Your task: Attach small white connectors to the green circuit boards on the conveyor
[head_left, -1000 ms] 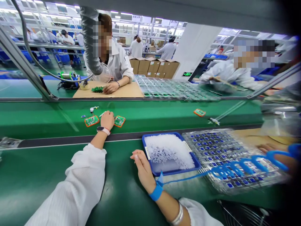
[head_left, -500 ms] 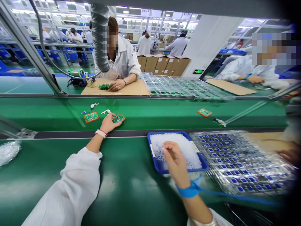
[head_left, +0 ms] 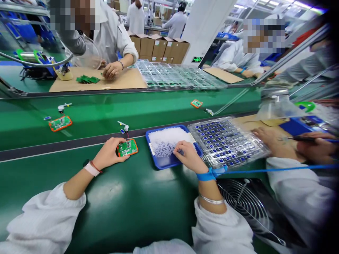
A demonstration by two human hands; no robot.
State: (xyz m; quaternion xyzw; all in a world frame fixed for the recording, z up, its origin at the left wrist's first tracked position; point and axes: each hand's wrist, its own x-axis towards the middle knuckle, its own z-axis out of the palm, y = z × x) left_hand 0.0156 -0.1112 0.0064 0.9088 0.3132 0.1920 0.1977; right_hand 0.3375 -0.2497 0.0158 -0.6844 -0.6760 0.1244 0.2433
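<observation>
My left hand (head_left: 110, 152) grips a green circuit board in an orange frame (head_left: 128, 147) at the near edge of the green table. Wires lead from that board to a small white part (head_left: 124, 126) just beyond it. My right hand (head_left: 187, 153), with a blue strap at the wrist, reaches into a blue tray (head_left: 161, 167) of small white plastic pieces (head_left: 166, 137). Its fingertips are pinched together among the pieces. What they hold, if anything, is too small to make out.
Right of the tray lies a clear blister tray (head_left: 227, 141) of small blue-and-black parts. Another framed board (head_left: 60, 123) is on the green belt (head_left: 148, 106). A fan (head_left: 246, 201) stands by my right forearm. A co-worker's hands (head_left: 315, 144) work at the right; another person sits opposite.
My left hand has lifted the circuit board off the belt and brought it nearer, onto the table edge. My right hand has gone down into the white pieces. The view has turned right and downward.
</observation>
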